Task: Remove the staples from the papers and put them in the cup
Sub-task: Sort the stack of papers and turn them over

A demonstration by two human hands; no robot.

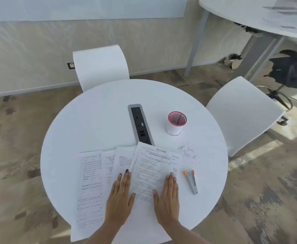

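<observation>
Several printed papers [91, 182] lie fanned across the near half of a round white table [94, 120]. My left hand [120, 196] and my right hand [167, 198] rest flat, palms down, on the top sheet [149, 166], holding nothing. A grey staple remover with orange tips [191, 181] lies on the table just right of my right hand. A small heap of loose staples [187, 150] sits beyond it. A white cup with a pink mesh rim [175, 123] stands upright farther back on the right.
A grey power and socket strip [140, 125] is set into the table's middle, its near end under the papers. White chairs stand behind [100, 66] and to the right [241, 113]. Another table [260, 16] stands at the far right.
</observation>
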